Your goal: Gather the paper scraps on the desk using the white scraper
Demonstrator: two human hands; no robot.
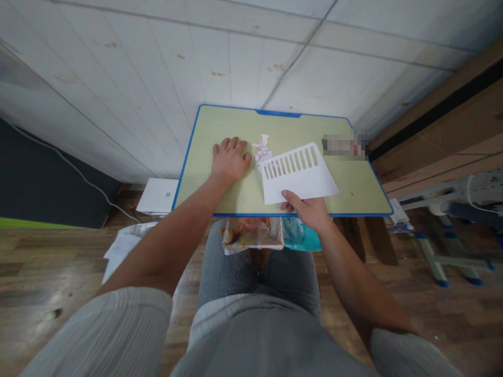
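Note:
My right hand [308,209] grips the near edge of a white sheet with a row of long slots [301,186], thumb on top and fingers curled beneath. The sheet is tilted over a small table [220,196] with a pale yellow-green top and blue rim. Whether it is card or plastic I cannot tell. My left hand [231,161] lies flat on the tabletop, palm down, fingers spread, holding nothing. Between it and the sheet are crumpled, torn paper scraps [262,151], partly hidden by the sheet's slotted end.
A lined bin [254,242] and a teal basin [308,241] sit below the table's front edge, by my knees. A blurred-out object [341,145] lies at the right. White wall panels [243,68] stand behind; cardboard [444,125] is to the right, a white box [157,195] left.

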